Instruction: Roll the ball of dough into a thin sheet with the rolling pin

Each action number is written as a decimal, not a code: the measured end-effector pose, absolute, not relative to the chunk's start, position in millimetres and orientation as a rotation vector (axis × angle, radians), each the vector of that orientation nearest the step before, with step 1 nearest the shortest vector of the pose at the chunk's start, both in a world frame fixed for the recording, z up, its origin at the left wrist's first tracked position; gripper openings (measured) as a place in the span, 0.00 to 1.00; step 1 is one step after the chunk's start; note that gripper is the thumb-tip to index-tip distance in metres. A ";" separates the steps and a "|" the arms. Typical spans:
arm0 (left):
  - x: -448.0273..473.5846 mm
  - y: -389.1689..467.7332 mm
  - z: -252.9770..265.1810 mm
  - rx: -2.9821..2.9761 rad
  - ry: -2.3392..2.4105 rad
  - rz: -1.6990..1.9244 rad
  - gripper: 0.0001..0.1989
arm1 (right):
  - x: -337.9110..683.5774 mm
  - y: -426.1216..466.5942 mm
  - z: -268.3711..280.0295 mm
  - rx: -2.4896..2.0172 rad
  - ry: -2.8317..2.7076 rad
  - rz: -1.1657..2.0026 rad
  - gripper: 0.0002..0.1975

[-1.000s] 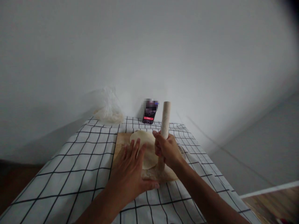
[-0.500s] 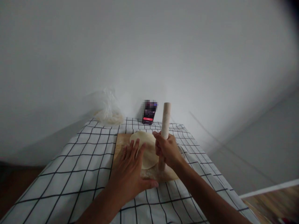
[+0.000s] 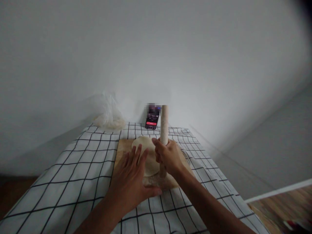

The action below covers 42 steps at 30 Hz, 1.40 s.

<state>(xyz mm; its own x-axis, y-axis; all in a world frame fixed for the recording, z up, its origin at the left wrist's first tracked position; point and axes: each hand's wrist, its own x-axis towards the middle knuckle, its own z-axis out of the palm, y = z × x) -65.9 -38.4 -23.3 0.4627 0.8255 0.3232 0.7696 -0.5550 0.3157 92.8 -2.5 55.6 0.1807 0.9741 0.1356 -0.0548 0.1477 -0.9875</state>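
A flat round sheet of pale dough [image 3: 150, 160] lies on a wooden board [image 3: 121, 150]. My left hand [image 3: 133, 174] is open, its fingers spread over the dough's left part and its thumb stretched right along the near edge of the board. In my right hand [image 3: 170, 157], a pale wooden rolling pin [image 3: 164, 125] is gripped round its middle. The pin points away from me, its near end over the board and its far end beyond it. It runs along the right side of the dough, whose right edge is hidden by the pin and hand.
Behind the board, a phone [image 3: 151, 123] with a lit screen leans against the wall [image 3: 156, 58]. A clear plastic bag [image 3: 110, 118] with something pale inside sits at the back left. A checked cloth [image 3: 85, 162] covers the table.
The rolling pin and my right hand have moved a little left, over the dough. My left hand stays spread on the dough. The whole view has shifted slightly.
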 end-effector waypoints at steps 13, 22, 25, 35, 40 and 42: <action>-65.9 -39.3 -24.8 2.567 1.412 0.722 0.65 | 106.7 -4.7 87.6 -0.966 -1.097 1.041 0.25; -65.2 -40.0 -22.4 2.576 1.382 0.715 0.67 | 80.9 -9.8 50.7 -1.058 -1.202 1.232 0.23; -65.9 -38.8 -22.2 2.563 1.386 0.732 0.68 | 86.3 -11.1 50.8 -1.122 -1.383 1.269 0.22; -64.3 -69.0 -8.9 2.809 1.145 0.714 0.33 | 170.8 -56.5 83.2 -1.126 -1.175 1.264 0.26; -50.0 -87.1 3.3 2.783 0.620 0.548 0.24 | 187.9 -71.9 70.9 -1.144 -1.117 1.242 0.26; -44.2 -88.8 6.3 2.653 0.700 0.597 0.23 | 193.9 -74.7 67.8 -1.142 -1.092 1.223 0.26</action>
